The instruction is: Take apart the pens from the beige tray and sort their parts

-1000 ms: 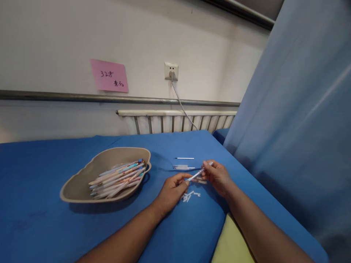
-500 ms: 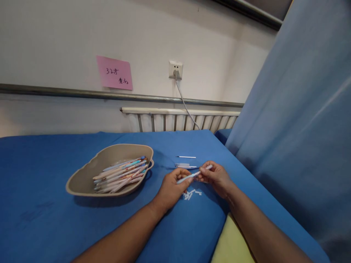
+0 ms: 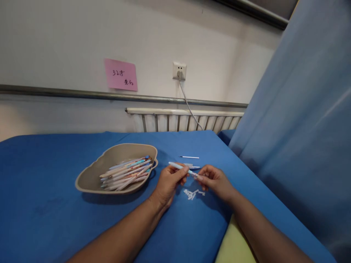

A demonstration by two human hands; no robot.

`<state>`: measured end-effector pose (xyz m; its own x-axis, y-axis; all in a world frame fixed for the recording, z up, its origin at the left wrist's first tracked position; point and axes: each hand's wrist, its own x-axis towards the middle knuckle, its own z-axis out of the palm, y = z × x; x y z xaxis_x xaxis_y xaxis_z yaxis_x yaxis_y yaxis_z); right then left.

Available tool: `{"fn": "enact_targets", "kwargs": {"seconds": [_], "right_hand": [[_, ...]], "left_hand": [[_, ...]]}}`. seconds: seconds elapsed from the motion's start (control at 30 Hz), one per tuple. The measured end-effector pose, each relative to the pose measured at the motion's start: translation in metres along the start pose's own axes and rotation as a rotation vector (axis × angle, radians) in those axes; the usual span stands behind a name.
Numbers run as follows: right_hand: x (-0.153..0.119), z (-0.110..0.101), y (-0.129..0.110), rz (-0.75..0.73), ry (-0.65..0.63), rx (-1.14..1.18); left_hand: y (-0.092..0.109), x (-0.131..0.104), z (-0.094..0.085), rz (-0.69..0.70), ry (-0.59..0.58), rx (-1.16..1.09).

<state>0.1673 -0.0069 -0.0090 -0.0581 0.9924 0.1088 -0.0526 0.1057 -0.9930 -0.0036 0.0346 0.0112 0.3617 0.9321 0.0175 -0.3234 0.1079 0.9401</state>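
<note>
Pen (image 3: 177,166): was held above the blue cover (image 3: 55,226), between the hands; its long axis sloped down from left to right.
Left hand (image 3: 168,180): grip closed on the barrel, pale-blue end projecting leftward.
Right hand (image 3: 215,180): grip pinched the lower right end.
White pieces (image 3: 193,194): lay loose, nearer the camera.
Refill (image 3: 189,157): lay beyond the hands.
Bin (image 3: 90,179): stood at left, containing many pens (image 3: 127,174).

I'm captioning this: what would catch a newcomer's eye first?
Probably the beige basin of pens at left on the blue cloth. Next, right of it, the pale pen held by the left hand and right hand. Above, a pink note stands out on the wall.
</note>
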Motion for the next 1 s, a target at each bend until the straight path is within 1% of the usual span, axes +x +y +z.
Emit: {"fn": "enact_targets", "kwargs": {"seconds": [0.07, 0.2, 0.37, 0.7, 1.0], "right_hand": [[-0.0014, 0.0052, 0.0007, -0.003, -0.013, -0.014], [-0.0027, 0.0107, 0.0002, -0.01, 0.005, -0.032], [-0.0026, 0.0112, -0.0013, -0.009, 0.024, -0.047], [-0.0042, 0.0068, -0.0016, -0.003, -0.018, -0.024], [-0.0043, 0.0034, 0.0013, 0.022, -0.034, 0.0]], "left_hand": [[-0.0024, 0.0014, 0.0005, -0.008, 0.023, 0.017], [-0.005, 0.0036, 0.0029, 0.021, 0.059, 0.098], [-0.0028, 0.0029, 0.0076, 0.037, 0.023, 0.104], [-0.0034, 0.0004, 0.0086, 0.059, -0.024, 0.116], [-0.0041, -0.003, 0.0088, 0.064, -0.033, 0.113]]}}
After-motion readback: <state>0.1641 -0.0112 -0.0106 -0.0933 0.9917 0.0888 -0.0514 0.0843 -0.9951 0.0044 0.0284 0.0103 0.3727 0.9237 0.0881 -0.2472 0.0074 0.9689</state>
